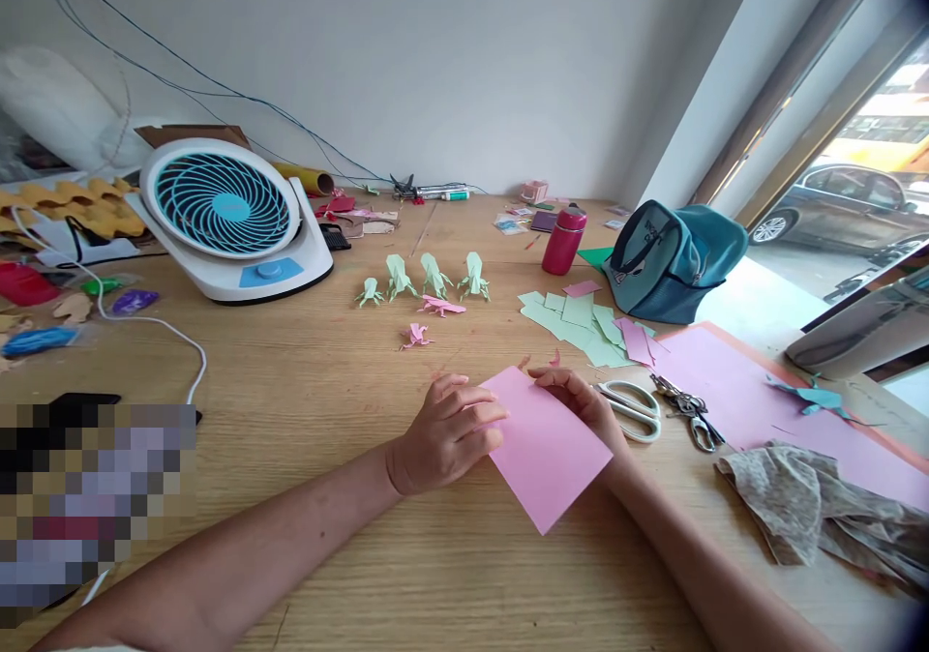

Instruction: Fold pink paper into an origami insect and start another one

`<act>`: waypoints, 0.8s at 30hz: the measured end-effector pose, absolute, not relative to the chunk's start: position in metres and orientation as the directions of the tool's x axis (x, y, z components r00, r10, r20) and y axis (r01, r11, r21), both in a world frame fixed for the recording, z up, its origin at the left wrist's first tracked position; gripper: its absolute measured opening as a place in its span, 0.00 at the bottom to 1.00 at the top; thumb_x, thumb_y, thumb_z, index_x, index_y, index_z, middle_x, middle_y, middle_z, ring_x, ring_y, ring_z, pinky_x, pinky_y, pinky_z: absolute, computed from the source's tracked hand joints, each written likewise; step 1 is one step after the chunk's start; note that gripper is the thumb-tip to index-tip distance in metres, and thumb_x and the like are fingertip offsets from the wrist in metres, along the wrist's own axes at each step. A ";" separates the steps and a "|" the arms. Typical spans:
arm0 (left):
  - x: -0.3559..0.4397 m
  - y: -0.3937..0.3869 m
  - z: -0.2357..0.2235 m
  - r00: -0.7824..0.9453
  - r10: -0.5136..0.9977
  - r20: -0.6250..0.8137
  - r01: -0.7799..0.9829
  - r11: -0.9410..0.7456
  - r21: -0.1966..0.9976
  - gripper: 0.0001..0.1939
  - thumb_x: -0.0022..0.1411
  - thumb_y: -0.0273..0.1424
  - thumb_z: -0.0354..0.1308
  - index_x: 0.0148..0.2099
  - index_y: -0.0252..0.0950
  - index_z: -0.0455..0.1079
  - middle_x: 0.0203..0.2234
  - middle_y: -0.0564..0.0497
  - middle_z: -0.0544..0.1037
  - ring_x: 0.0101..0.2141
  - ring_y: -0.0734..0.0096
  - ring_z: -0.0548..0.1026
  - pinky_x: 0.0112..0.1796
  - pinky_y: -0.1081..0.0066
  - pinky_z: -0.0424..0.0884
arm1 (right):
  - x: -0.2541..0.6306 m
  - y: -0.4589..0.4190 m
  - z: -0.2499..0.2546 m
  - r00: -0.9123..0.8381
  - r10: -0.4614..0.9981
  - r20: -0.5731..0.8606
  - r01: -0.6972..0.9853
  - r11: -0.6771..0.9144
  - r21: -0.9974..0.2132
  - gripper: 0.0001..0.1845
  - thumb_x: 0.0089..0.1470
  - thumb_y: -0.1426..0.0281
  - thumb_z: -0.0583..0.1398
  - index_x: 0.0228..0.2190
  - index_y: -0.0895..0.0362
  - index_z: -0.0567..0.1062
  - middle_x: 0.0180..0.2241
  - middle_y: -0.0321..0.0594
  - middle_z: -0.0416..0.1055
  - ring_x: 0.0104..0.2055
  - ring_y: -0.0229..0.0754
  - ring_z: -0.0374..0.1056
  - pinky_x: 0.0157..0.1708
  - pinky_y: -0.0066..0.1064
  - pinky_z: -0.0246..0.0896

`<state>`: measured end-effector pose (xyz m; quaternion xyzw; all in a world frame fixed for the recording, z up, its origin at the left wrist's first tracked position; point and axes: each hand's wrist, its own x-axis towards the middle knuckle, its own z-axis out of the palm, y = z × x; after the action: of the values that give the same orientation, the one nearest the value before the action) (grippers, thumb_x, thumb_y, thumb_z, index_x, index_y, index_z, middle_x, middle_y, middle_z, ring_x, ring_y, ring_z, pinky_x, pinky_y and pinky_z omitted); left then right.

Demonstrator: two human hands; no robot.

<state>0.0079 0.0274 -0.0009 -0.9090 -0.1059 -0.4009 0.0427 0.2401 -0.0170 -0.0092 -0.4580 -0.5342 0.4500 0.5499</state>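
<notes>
A pink sheet of paper (548, 459), four-cornered and flat, is held tilted above the wooden table. My left hand (457, 429) grips its left edge, fingers curled over the front. On the far right edge, my right hand (573, 400) holds the sheet, its palm partly hidden behind the paper. White-handled scissors (635, 410) lie just right of my right hand, their blades mostly hidden. Beyond the hands stand several pale green folded paper insects (432, 277), with a pink folded insect (441, 307) and a smaller pink one (416, 337) in front.
Green paper scraps (573, 318), a bunch of keys (686, 405) and a large pink sheet (715, 381) lie to the right. A red bottle (564, 242) and teal bag (674, 260) stand behind them. At left is a white fan (232, 212); a crumpled cloth (805, 497) is at right.
</notes>
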 end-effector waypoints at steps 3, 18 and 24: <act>0.010 0.030 -0.004 0.754 0.161 0.637 0.195 -0.981 0.018 0.11 0.67 0.20 0.48 0.38 0.39 0.69 0.46 0.50 0.80 0.53 0.66 0.73 0.61 0.55 0.54 | 0.243 -0.018 -0.010 -0.056 0.990 0.129 0.036 0.131 -0.991 0.24 0.48 0.62 0.67 0.46 0.53 0.71 0.41 0.45 0.77 0.38 0.48 0.74 0.31 0.34 0.69; 0.017 0.024 -0.012 0.934 0.111 0.338 0.110 -0.994 0.023 0.16 0.70 0.29 0.48 0.56 0.35 0.69 0.52 0.43 0.76 0.54 0.60 0.73 0.51 0.64 0.69 | 0.281 -0.026 0.021 -0.405 0.911 0.072 0.685 0.354 -0.637 0.24 0.58 0.75 0.57 0.54 0.45 0.72 0.45 0.39 0.77 0.46 0.47 0.74 0.44 0.39 0.70; 0.018 0.016 -0.010 0.917 0.115 0.381 0.129 -0.992 -0.011 0.15 0.70 0.30 0.49 0.54 0.32 0.70 0.51 0.40 0.77 0.53 0.57 0.73 0.53 0.60 0.69 | 0.286 -0.024 0.015 -0.266 0.952 0.150 0.789 0.305 -0.534 0.22 0.59 0.77 0.54 0.51 0.48 0.74 0.50 0.41 0.76 0.43 0.47 0.76 0.44 0.40 0.68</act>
<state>0.0182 0.0161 -0.0102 -0.9790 -0.0621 -0.1934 0.0179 0.2863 -0.0238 0.0154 -0.5615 -0.7751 0.1798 0.2270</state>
